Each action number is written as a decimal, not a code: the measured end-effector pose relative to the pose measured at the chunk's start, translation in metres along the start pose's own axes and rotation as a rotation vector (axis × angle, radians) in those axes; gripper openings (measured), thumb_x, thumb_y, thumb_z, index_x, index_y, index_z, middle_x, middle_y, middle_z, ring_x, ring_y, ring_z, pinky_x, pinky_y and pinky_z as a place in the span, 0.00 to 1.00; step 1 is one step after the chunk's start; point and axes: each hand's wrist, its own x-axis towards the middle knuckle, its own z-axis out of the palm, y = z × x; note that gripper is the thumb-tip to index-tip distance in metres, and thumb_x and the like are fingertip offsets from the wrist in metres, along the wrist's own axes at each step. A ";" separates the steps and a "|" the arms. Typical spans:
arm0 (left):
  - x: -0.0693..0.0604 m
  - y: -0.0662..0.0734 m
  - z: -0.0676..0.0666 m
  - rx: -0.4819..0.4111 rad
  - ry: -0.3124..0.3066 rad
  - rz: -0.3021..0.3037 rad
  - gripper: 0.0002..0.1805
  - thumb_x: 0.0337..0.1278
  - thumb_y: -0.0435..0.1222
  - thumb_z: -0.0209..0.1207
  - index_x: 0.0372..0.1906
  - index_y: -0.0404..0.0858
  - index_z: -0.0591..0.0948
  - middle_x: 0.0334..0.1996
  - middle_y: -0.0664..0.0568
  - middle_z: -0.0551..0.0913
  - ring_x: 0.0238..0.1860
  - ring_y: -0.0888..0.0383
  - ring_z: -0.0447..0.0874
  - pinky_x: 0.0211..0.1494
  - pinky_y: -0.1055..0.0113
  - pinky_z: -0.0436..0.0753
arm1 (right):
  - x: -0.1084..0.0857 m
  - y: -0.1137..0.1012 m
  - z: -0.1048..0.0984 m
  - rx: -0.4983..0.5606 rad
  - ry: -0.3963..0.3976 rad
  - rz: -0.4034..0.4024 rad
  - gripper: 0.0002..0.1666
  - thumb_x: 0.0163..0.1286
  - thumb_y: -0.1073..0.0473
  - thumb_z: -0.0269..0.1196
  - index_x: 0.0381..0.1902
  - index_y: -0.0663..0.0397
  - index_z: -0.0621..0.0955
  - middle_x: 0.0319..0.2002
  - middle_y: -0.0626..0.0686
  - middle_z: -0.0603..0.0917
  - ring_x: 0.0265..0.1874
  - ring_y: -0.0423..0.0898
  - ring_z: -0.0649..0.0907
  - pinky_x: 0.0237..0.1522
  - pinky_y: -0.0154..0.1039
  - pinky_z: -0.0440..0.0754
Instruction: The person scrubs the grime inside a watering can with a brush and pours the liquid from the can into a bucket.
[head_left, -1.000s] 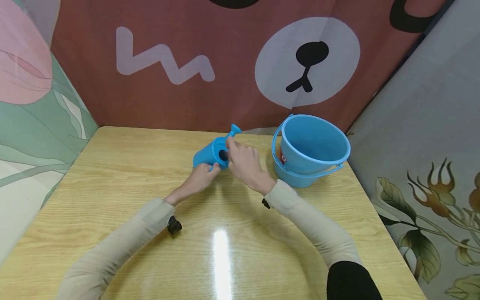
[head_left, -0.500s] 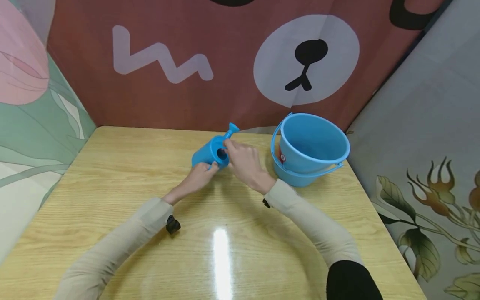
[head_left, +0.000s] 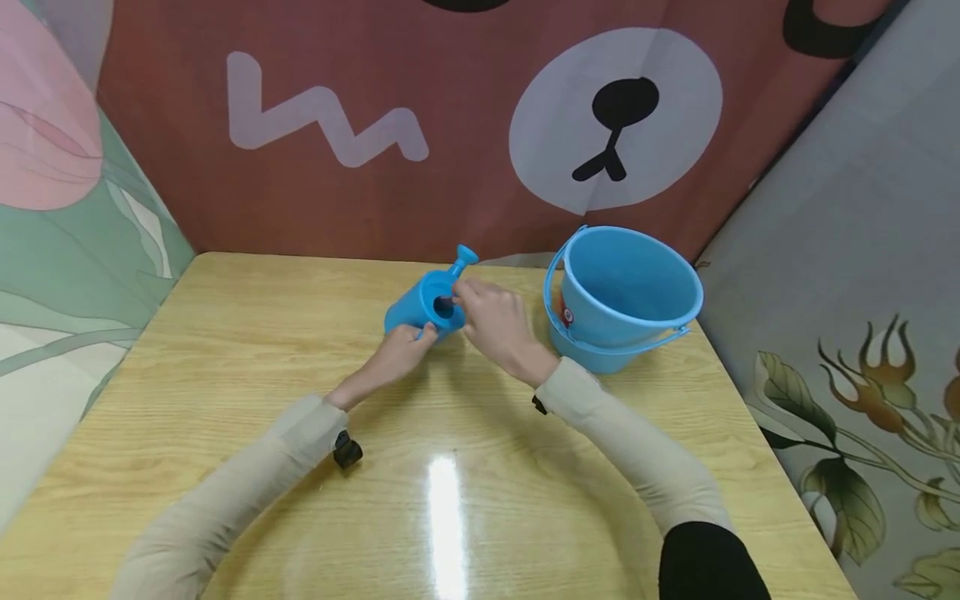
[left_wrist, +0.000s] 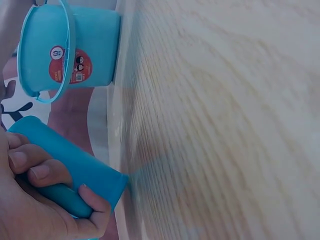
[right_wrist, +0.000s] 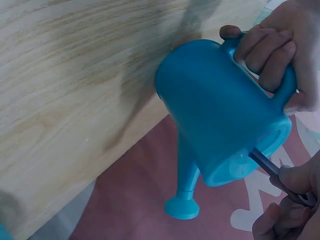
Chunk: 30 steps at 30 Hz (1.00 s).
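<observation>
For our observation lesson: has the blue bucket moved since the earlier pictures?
No: against the back edge of the table, the blue bucket shows no visible shift.

printed hangings (head_left: 465,204) around a table (head_left: 375,533) suggest a screened-off booth.

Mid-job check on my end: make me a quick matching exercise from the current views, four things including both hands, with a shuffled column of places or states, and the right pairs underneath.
Things:
1. left hand
2. right hand
3. dark slim tool
4. bucket

Places or states:
A. bears a red label
B. curled round the handle of the watering can
C. has one end at the open top of the watering can
D. pinches something thin

Right pairs: 1-B, 2-D, 3-C, 4-A
</observation>
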 end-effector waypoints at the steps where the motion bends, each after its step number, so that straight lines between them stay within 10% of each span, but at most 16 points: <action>1: 0.000 0.000 0.000 -0.004 -0.004 0.000 0.29 0.75 0.45 0.41 0.12 0.42 0.62 0.09 0.60 0.58 0.11 0.64 0.54 0.17 0.70 0.57 | 0.000 0.000 0.001 0.003 -0.003 -0.004 0.06 0.74 0.60 0.59 0.42 0.58 0.81 0.33 0.52 0.85 0.21 0.45 0.81 0.17 0.35 0.74; 30: 0.000 0.001 0.003 -0.008 -0.040 0.008 0.30 0.76 0.48 0.40 0.12 0.42 0.63 0.09 0.58 0.59 0.11 0.63 0.54 0.17 0.69 0.59 | -0.005 0.002 -0.010 -0.028 0.033 -0.117 0.03 0.69 0.68 0.60 0.33 0.58 0.78 0.21 0.50 0.73 0.13 0.44 0.68 0.14 0.34 0.63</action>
